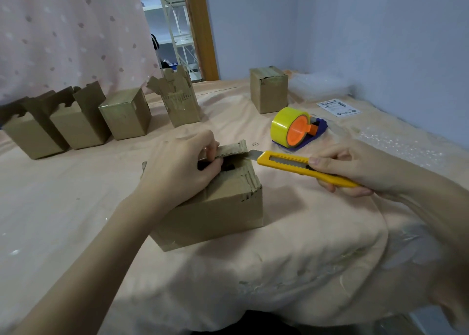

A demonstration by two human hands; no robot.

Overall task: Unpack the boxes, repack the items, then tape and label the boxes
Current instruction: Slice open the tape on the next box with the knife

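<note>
Unpacking step: cutting open the near box (215, 205) at mid bench (291, 258). Left hand (177, 167) pinching up the flap (233, 148); right hand (355, 167) gripping the yellow knife (302, 168), blade at the top seam. Next, probably: slitting the remaining tape shallowly, clear of fingers and contents.

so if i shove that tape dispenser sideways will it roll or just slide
Probably slide. The tape dispenser lies on its flat blue base, so the yellow roll likely won't roll free. The cloth under it is soft and wrinkled, so it may drag or bunch rather than glide. The roll sits high on the base, so a high push might tip it.
</note>
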